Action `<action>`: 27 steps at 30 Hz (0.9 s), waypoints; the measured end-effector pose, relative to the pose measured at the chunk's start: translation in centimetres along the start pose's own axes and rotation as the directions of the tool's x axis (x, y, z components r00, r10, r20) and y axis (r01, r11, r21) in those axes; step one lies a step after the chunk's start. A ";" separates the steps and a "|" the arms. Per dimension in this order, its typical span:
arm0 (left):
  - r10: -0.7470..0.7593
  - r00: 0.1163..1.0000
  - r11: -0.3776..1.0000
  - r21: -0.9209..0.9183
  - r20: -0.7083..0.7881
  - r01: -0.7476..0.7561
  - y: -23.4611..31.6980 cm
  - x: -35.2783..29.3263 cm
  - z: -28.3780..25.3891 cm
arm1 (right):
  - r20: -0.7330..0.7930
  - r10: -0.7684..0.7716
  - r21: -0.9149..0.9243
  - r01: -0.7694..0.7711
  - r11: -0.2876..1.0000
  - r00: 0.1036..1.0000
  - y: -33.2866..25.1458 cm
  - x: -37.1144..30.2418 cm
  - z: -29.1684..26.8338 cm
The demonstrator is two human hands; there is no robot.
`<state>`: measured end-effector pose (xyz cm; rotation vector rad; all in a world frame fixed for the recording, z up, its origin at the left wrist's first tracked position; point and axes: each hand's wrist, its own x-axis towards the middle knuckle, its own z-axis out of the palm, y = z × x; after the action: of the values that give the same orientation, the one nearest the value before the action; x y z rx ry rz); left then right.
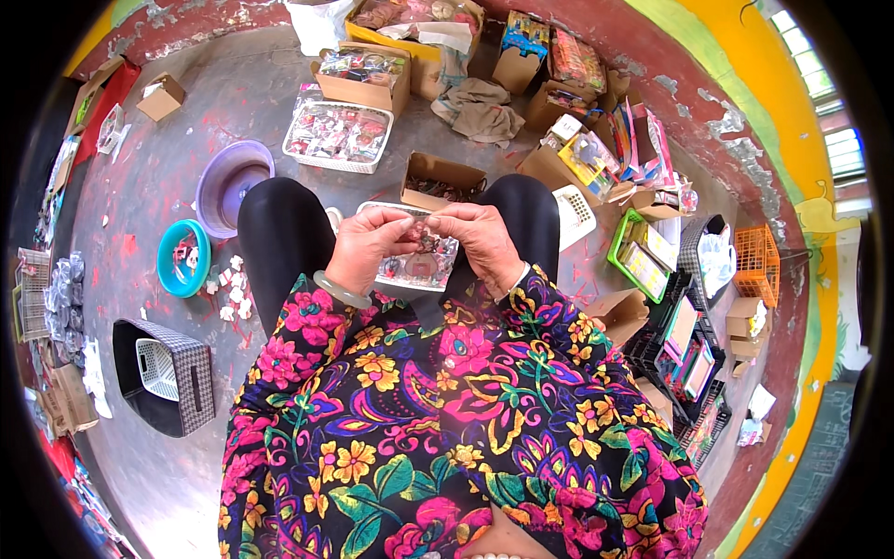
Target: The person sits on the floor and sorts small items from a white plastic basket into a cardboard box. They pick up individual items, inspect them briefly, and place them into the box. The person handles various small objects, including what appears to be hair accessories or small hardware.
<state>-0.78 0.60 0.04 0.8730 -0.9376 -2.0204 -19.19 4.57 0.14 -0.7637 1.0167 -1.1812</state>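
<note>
My left hand (369, 246) and my right hand (479, 242) meet in front of me, between my knees. Both have thumb and fingers pinched, with the fingertips almost touching. Whatever they grip is too small to make out. Directly beneath them is a white basket (402, 290) holding small clear packets (434, 258) with red and pink contents. My hands hide part of this basket. Just beyond it stands an open cardboard box (445, 174) with small dark items inside.
Left of my legs are a purple basin (219, 198), a teal basin (163, 258), scattered white pieces (235, 291) and a checkered bin (193, 387). Ahead sits a white basket of packets (368, 166). On the right are a green tray (618, 244) and black crates (684, 396).
</note>
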 end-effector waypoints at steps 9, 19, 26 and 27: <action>-0.009 0.999 0.998 -0.062 0.041 0.012 0.4 -0.2 -0.2 | 0.017 -0.058 0.005 0.058 0.998 0.998 -0.5 -0.3 0.1; 0.138 0.982 0.980 0.126 0.127 -0.154 0.9 -0.3 0.3 | 0.029 -0.285 -0.297 0.280 0.913 0.958 -1.1 -0.8 0.3; 0.104 0.972 0.901 0.394 0.210 -0.181 1.0 -0.6 0.5 | 0.203 -0.432 -0.513 0.471 0.718 0.879 -1.5 -1.1 0.7; 0.097 0.975 0.899 0.403 0.200 -0.172 1.0 -0.7 0.5 | 0.215 -0.438 -0.515 0.482 0.708 0.873 -1.5 -1.1 0.7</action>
<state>-0.51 0.89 1.33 0.8305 -1.5295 -1.8244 -19.17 5.30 2.06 -1.5985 1.1568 -1.2685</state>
